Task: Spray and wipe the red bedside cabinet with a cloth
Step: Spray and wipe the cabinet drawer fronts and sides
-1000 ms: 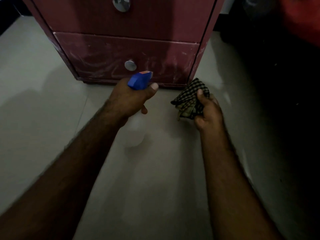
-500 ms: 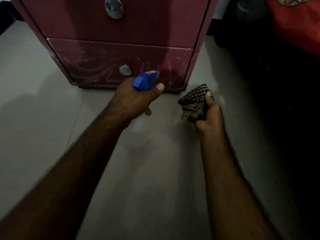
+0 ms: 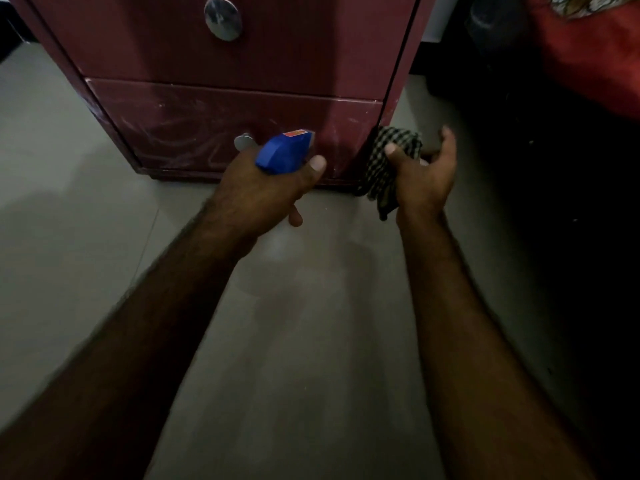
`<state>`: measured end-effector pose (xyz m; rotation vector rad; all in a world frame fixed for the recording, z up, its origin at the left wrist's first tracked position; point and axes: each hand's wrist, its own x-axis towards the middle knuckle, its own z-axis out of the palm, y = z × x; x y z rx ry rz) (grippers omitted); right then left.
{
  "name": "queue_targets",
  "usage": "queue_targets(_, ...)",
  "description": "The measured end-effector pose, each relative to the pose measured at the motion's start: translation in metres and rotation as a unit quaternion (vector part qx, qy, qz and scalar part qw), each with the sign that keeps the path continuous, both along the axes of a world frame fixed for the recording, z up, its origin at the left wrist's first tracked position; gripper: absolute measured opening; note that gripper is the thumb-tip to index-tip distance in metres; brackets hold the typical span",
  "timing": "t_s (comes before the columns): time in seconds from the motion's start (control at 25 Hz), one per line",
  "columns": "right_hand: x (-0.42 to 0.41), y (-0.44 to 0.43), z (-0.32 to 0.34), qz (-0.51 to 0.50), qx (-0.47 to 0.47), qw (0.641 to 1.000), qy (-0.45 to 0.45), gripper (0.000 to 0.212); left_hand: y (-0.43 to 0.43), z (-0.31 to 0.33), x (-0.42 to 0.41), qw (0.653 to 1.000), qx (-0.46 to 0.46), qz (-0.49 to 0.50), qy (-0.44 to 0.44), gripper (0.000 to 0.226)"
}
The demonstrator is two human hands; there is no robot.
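left grip (image 3: 263, 192) is wrapped round the neck of the spray bottle (image 3: 285, 152), thumb up along its right side, blue head aimed at the low front of the red cabinet (image 3: 242, 64). right grip (image 3: 420, 174) has the checked cloth (image 3: 388, 157) pinned under its thumb, fingers fairly straight behind it, and the cloth is bunched against the cabinet's right front corner, low down near the floor (image 3: 69, 202).

by my reading the job is midway. the lower drawer (image 3: 194, 129) carries pale swirls and streaks across its face, which look like half-wiped spray or dust, so it needs another pass. the upper drawer (image 3: 145, 39) looks more even. the right side panel seems to be only starting, and the top is out of view, so i cannot tell its state.

for room: the nozzle sits just beside the lower knob (image 3: 244, 142), near the drawer face, with little space to swing forward. open floor lies to the left and near the person. to the right, a narrow strip of floor runs between the cabinet side and the dark space under the red bed (image 3: 588, 64), so wiping that panel looks cramped. the corner edge and the base lip could snag the cloth.
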<state>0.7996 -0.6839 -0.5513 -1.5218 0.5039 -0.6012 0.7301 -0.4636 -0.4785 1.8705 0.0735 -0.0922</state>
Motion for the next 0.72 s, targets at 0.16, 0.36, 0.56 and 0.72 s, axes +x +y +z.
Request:
queue_targets(0.16, 0.015, 0.006, 0.016, -0.040, -0.085, 0.994, -0.049, 0.090, -0.001, -0.003, 0.002, 1.000, -0.010, 0.005, 0.008, 0.056)
queue_targets(0.36, 0.025, 0.010, 0.015, -0.062, -0.106, 0.991, -0.047, 0.090, -0.004, -0.003, 0.001, 1.000, -0.006, -0.006, -0.001, 0.037)
queue_targets(0.56, 0.031, 0.011, 0.023, -0.075, -0.091, 0.991, -0.057, 0.094, -0.003, -0.003, 0.000, 1.000, 0.002, -0.003, -0.003, 0.034)
queue_targets(0.72, 0.035, 0.010, 0.029, -0.064, -0.095, 0.991, -0.073, 0.094, -0.002, -0.002, 0.001, 1.000, -0.001, 0.014, 0.003, 0.043)
